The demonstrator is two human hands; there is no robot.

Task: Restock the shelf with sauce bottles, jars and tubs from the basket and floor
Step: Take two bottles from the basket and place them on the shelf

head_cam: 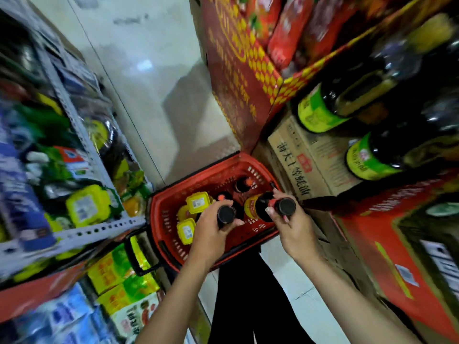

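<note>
left hand (211,232) gripping upright bottle (226,214), right hand (295,232) gripping second bottle (286,206), caps up

On my feed I see 2 bare forearms (178,289) coming in from the bottom edge, uncovered as far as the view goes. The left hand (211,235) and right hand (294,233) have longish, rounded fingernails (269,210) with a pale, natural look. Between the arms show 2 legs in plain black trousers (236,306), loose-cut, a thin gap between them.
</note>
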